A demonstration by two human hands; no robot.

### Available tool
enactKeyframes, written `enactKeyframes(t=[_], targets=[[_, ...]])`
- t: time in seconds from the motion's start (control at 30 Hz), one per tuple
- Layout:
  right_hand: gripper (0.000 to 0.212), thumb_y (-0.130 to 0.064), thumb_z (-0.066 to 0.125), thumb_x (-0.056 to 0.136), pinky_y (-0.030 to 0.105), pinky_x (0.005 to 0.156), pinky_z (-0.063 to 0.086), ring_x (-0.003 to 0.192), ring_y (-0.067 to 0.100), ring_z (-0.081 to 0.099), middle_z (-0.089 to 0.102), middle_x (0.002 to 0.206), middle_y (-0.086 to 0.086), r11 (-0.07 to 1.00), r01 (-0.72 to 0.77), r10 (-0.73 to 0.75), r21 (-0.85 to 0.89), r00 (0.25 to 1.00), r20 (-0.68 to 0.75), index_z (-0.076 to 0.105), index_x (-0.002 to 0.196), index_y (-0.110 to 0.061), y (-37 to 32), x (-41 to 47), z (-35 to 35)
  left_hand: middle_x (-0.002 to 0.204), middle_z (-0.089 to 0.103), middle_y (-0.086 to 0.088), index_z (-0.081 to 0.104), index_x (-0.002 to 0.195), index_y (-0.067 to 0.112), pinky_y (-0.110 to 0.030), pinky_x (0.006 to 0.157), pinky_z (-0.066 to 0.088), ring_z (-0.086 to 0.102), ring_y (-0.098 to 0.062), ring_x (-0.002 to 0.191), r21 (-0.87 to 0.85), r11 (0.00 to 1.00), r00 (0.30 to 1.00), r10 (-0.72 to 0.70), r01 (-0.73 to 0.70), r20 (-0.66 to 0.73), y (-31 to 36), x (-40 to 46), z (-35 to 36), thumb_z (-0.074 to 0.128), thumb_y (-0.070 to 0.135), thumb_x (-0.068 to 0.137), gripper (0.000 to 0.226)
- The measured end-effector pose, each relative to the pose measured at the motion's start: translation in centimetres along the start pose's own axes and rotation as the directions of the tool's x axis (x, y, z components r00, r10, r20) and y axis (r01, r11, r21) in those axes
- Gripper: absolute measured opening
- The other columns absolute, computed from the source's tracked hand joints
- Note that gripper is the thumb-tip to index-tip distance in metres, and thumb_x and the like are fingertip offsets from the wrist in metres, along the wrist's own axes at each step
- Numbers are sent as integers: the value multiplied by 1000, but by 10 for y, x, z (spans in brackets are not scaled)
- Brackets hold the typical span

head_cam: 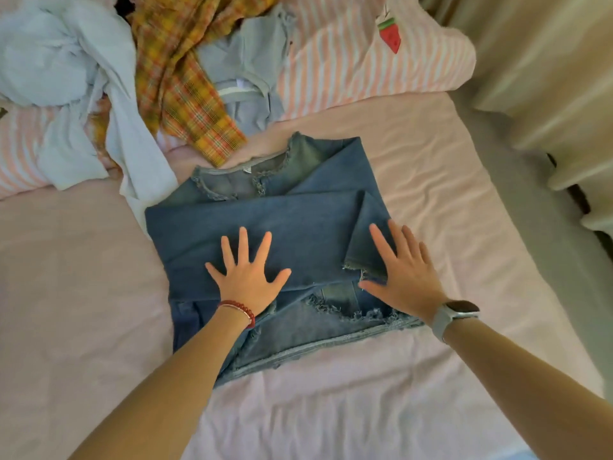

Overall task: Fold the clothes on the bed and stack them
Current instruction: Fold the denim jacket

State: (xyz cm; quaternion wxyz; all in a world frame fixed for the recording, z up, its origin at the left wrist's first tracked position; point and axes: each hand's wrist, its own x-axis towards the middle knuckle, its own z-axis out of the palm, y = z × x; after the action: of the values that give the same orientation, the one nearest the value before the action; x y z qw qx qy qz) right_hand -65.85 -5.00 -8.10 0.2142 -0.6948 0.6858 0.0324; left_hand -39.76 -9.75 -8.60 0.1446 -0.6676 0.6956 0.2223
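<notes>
A blue denim garment (265, 227) with frayed edges lies in the middle of a bed covered by a pale pink sheet (431, 180), its sleeves folded across the front so that one wide band of denim runs from side to side and a second sleeve slants down from the upper right. The frayed neckline points away from the person and the frayed hem lies nearest to them. The left hand (248, 277) rests flat on the folded band, fingers (243, 242) straight and spread wide, holding nothing; a red bead bracelet (237, 308) circles that wrist. The right hand (406, 273) lies flat along the garment's right edge, partly on the denim and partly on the sheet, fingers straight and slightly apart, beside the frayed cuff of the slanting sleeve; a grey smartwatch (456, 315) sits on that wrist. Beyond the garment, toward the head of the bed, a loose heap of unfolded clothes holds a pale blue shirt (66, 78) on the left, a yellow and orange plaid piece (179, 81) draped over the middle, and a light grey-blue top (248, 68) just right of it. The heap rests on pink and white striped bedding (348, 61) bearing a small red watermelon patch (389, 36). Beige curtains (530, 78) hang at the right.
</notes>
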Motion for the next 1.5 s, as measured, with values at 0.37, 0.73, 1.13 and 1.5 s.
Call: enactKeyframes(t=[0.37,0.73,1.13,1.5], targets=[[30,-23,31,100,33,73,35,91,35,52,60,108,19,690,-386,480,613,877,12,54,113,-8,-5,20,-64,156,-16,2,4,146,43,-65,109,1,-17,-31,142,22,1000,974,-13,8,227,16,12,-1,37,62,90,68],[48,-33,43,97,34,107,33,130,19,40,44,141,2,724,-96,33,683,994,104,37,142,-18,-76,40,-45,136,48,-8,27,144,20,-42,94,45,55,-26,107,-920,18,916,-104,391,387,5,9,-41,34,46,98,54],[41,-24,58,90,30,87,43,104,21,54,58,118,5,698,-336,177,633,937,302,48,127,-9,-3,77,-46,156,-17,4,-1,147,37,-53,112,-8,-17,-22,143,30,970,951,231,-242,204,46,-6,36,27,47,98,58],[66,-25,49,95,26,97,42,116,23,53,47,137,9,676,111,-481,728,815,323,11,149,-17,-211,37,-55,89,72,-2,76,86,21,-40,78,53,69,-18,84,-872,-384,936,-51,303,348,-93,-42,-54,25,58,91,63]])
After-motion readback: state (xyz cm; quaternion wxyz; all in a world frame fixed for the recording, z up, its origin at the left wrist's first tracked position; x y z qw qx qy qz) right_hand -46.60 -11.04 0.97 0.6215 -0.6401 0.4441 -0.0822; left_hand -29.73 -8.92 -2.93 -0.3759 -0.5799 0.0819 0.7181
